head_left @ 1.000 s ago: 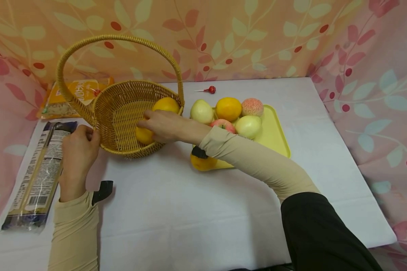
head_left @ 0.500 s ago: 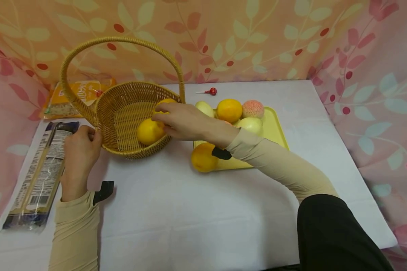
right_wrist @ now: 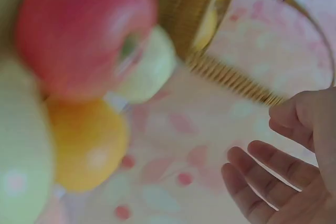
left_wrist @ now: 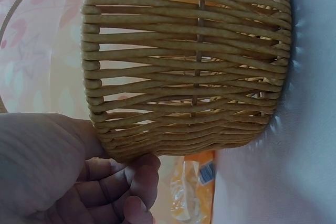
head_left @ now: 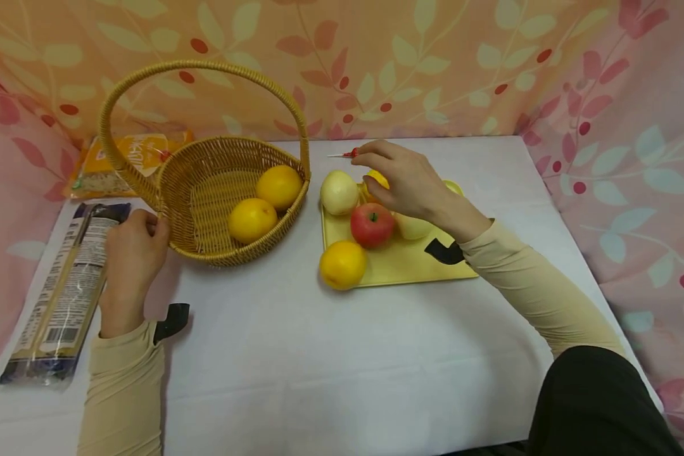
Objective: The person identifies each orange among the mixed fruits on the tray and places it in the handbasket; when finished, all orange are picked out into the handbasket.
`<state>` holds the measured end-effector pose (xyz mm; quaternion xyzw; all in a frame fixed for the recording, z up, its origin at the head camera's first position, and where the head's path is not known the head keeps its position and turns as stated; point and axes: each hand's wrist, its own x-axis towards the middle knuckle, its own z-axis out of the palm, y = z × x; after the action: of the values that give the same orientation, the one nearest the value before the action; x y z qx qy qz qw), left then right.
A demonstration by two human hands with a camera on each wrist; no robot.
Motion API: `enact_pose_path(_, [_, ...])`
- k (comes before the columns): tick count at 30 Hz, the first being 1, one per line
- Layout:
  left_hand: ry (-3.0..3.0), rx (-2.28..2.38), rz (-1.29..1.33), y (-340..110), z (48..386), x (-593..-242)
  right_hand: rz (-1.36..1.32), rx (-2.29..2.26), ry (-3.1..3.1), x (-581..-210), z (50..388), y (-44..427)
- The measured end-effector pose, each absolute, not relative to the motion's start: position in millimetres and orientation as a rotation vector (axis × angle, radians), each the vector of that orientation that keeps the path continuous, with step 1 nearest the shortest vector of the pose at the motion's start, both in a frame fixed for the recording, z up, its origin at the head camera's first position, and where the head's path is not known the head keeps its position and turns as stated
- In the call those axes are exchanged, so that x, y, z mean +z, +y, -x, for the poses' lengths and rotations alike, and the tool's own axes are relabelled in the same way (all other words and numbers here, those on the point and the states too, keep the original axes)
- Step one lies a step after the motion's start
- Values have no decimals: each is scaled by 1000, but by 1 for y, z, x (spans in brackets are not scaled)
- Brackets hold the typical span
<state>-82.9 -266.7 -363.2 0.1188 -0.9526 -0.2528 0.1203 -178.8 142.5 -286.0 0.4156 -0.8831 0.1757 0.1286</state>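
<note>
Left hand (head_left: pixel 137 272) grasped basket (head_left: pixel 222 258) at rim | near orange (head_left: pixel 343 265) at tray (head_left: pixel 422 271) corner, apple (head_left: pixel 372 225) and pale fruits (head_left: pixel 339 192) on tray seemingly awaited loading | two oranges (head_left: pixel 253 220) lay in basket, presumably done | right hand (head_left: pixel 410 180), released, hovered by far orange (head_left: pixel 379 177)

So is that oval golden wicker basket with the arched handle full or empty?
Partly full: the wicker basket holds two round yellow fruits on its right side in the head view, with bare woven floor beside them.
</note>
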Motion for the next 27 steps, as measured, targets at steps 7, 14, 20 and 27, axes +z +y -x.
enact_pose_path(7, [-2798,-734,-359,-267,83,-362,-1002,368,-2924,-298,208,169])
enact_pose_path(14, [-2794,-737,-364,-266,81,-364,-986,181,-3219,-313,228,173])
enact_pose_path(20, [-2793,-737,-369,-266,82,-364,-1047,102,-3335,-320,234,170])
enact_pose_path(27, [-2805,-745,-385,-266,83,-362,-1159,36,-3317,-324,237,168])
